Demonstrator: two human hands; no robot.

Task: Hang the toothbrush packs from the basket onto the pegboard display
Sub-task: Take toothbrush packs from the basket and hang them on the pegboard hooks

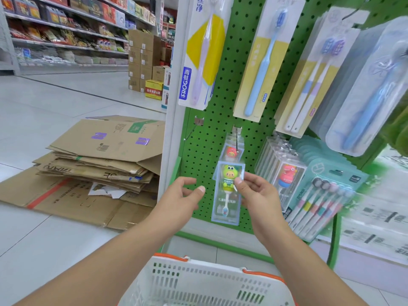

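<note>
1. One head view: the toothbrush pack point(227, 191), a clear flat sleeve with a green cartoon handle, looks light, thin, a bit slippery and easily bent; its upper edge by the hang hole seems the best hold.
2. It sits against the pegboard point(205, 138) below the hook point(236, 131), above the basket point(198, 281).
3. Right hand point(254, 191) pinches its right edge; left hand point(187, 193) hovers just beside, fingers loosely spread, holding nothing.

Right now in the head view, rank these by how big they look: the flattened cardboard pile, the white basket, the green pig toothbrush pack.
1. flattened cardboard pile
2. white basket, cropped and nearest, so unsure against the pile
3. green pig toothbrush pack, clearly smallest
</note>
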